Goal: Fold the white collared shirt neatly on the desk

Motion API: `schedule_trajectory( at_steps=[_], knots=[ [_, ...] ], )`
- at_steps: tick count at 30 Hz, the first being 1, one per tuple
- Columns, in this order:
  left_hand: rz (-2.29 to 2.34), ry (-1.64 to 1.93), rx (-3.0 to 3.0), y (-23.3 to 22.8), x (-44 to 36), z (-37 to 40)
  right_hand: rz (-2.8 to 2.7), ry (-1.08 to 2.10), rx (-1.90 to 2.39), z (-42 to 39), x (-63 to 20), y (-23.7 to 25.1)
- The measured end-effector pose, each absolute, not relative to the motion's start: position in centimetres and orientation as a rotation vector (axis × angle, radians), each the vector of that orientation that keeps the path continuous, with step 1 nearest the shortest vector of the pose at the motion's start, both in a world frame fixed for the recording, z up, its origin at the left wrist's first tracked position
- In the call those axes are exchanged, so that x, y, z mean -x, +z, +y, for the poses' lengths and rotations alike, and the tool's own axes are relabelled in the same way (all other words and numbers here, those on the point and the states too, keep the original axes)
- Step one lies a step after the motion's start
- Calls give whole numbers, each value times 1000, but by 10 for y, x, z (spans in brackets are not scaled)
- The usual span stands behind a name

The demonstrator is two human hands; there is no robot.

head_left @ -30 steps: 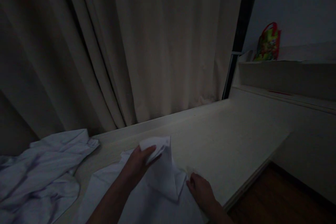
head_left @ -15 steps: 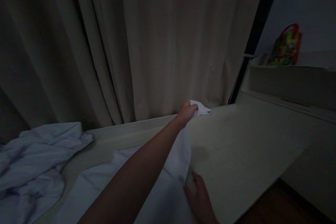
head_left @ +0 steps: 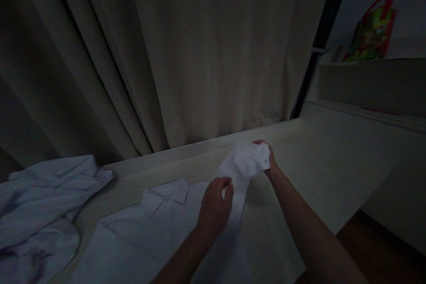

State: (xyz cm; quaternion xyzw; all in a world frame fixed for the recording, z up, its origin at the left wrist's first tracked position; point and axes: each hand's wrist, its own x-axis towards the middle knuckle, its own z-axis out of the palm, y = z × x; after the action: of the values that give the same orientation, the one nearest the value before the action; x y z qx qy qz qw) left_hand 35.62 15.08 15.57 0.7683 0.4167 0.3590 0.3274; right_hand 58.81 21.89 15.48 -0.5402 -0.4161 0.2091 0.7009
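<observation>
A white collared shirt point(head_left: 149, 230) lies spread on the pale tabletop, its collar towards the back. My right hand point(head_left: 269, 157) grips the end of the shirt's sleeve, which is raised and bunched, with the fingers partly behind the cloth. My left hand point(head_left: 216, 204) hovers over the same sleeve, nearer to me. Its fingers are loosely curled, with a small gap between thumb and forefinger and no cloth seen in them. The left forearm covers part of the shirt's front.
A crumpled pile of light cloth point(head_left: 49, 204) lies at the left. Behind the pale tabletop point(head_left: 319, 173) hangs a long beige curtain point(head_left: 206, 62). On the right, a raised shelf point(head_left: 369, 82) carries a red and green bag point(head_left: 374, 31). Dark floor shows at the lower right.
My left hand has let go of the sleeve end and drawn back towards me. The right hand has come up from the shirt's side and taken hold there. The collar is now uncovered.
</observation>
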Motion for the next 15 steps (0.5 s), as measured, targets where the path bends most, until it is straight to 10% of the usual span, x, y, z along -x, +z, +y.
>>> schedule_trajectory(
  at_steps=[6,15],
  knots=[
    [974,-36,-2501,11,-326,82,-831,463,1206,248,-600,190],
    [927,-177,-2396,12,-333,94,-939,320,1387,274,-588,255]
  ],
)
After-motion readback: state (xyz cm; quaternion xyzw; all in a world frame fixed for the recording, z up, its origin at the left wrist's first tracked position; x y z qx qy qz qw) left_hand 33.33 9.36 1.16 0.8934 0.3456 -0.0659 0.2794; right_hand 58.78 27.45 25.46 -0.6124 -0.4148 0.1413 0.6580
